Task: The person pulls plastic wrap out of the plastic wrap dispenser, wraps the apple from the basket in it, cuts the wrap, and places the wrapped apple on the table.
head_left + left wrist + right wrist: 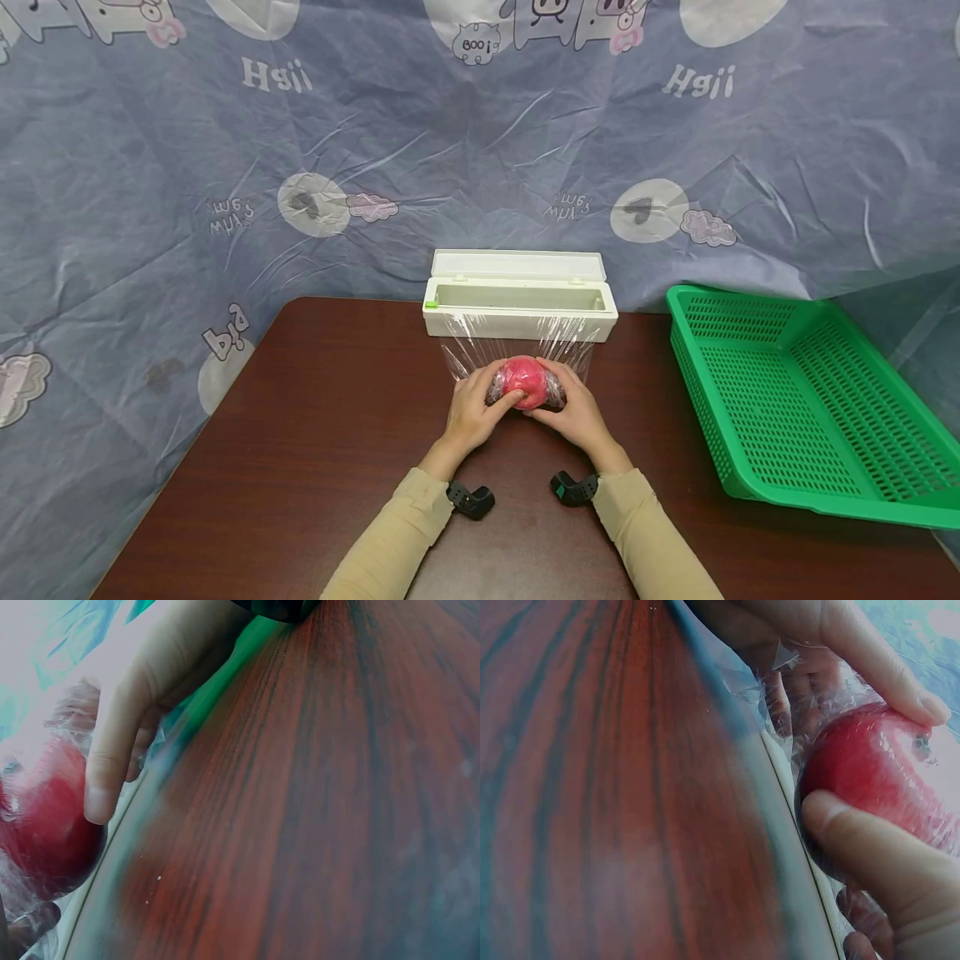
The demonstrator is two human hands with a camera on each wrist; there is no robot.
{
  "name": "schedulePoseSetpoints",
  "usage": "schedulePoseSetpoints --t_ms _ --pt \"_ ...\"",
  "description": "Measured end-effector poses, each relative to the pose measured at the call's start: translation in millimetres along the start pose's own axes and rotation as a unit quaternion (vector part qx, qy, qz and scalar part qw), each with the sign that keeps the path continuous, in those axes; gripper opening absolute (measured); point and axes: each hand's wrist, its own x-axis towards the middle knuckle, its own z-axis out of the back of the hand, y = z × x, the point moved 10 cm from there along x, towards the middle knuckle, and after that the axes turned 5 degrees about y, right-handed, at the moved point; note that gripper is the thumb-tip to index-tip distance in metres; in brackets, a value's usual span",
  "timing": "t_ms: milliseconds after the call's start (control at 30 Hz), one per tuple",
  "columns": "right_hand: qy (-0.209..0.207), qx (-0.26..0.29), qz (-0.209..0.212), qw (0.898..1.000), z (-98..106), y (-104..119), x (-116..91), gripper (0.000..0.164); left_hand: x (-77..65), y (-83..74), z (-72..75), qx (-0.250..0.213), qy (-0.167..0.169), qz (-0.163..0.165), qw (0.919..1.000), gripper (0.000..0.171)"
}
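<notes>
Both of my hands hold a red apple (525, 377) covered in clear cling film, just above the middle of the table. In the head view my left hand (471, 410) grips its left side, thumb on the front. My right hand (579, 414) grips the other side. Film is bunched at both sides of the apple (862, 761). A stretched sheet of cling film (558, 333) runs back to a white film dispenser (517, 325), whose lid (517, 265) stands raised. In the left wrist view the film wrinkles over the apple (56, 817). Some fingers are hidden behind fruit and film.
A green plastic basket (738, 450) with perforated sides stands to the right on the brown table (315, 433). Behind the dispenser hangs a printed blue-grey cloth (465, 167). Each wrist wears a black band.
</notes>
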Motion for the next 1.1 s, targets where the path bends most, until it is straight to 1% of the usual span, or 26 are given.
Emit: schedulePoseSetpoints --t_ms 133,200,367,500,567,800,967,1100 --pt "-0.003 -0.011 0.002 1.0 1 1 0 0.084 0.0 2.2 0.9 -0.011 -0.003 0.011 0.9999 0.054" --pt "-0.003 -0.016 0.001 1.0 1 2 0 0.084 -0.2 2.4 1.9 -0.012 -0.01 0.01 0.9998 0.055" --pt "-0.003 -0.024 0.003 1.0 1 2 0 0.084 -0.6 -0.7 4.3 0.006 -0.03 -0.009 0.9995 0.06" --pt "-0.004 -0.032 0.001 0.999 1 1 0 0.084 -1.1 -4.4 4.7 0.021 -0.03 -0.023 0.9991 0.069" --pt "-0.007 -0.033 0.001 0.999 1 1 0 0.083 -1.1 -5.9 4.1 0.022 -0.024 -0.027 0.9991 0.072" --pt "-0.009 -0.031 -0.013 0.999 1 -2 -2 0.082 -2.1 -6.5 4.2 0.013 -0.027 -0.037 0.9989 0.069" --pt "-0.004 -0.027 -0.03 0.999 0 -6 -2 0.083 -1.7 -5.7 4.5 0.008 -0.027 -0.03 0.9992 0.067" --pt "-0.003 -0.003 -0.039 0.999 -1 -8 -2 0.081 -1.5 -2.3 5.6 -0.004 -0.029 -0.011 0.9995 0.07"
